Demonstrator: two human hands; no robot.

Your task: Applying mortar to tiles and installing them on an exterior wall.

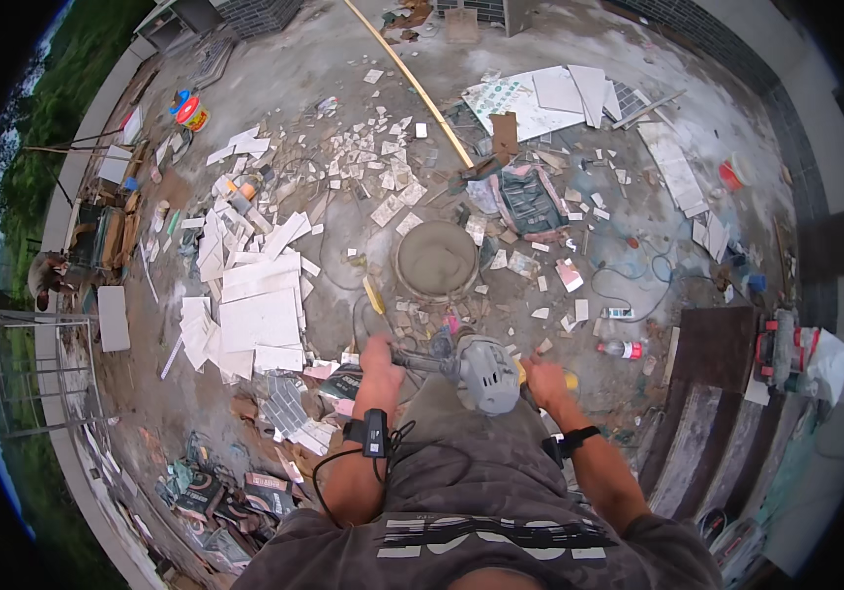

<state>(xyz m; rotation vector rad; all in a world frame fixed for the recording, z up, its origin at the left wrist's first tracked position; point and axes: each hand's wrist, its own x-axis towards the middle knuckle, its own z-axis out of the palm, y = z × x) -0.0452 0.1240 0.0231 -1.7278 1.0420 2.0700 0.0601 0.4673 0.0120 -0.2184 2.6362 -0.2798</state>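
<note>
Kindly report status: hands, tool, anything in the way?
Left hand, right hand on tool. Bucket close ahead, may obstruct. Broken tiles around.

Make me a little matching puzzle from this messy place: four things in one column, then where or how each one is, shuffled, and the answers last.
Things
1. Grey power tool
2. Bottle
3. Long pole
4. Red-and-yellow bucket

Where or how
A. Reaching the picture's top edge
B. In the picture's upper left
C. Held by the left hand and right hand
D. Lying on its side

Pairs
1-C, 2-D, 3-A, 4-B
</note>
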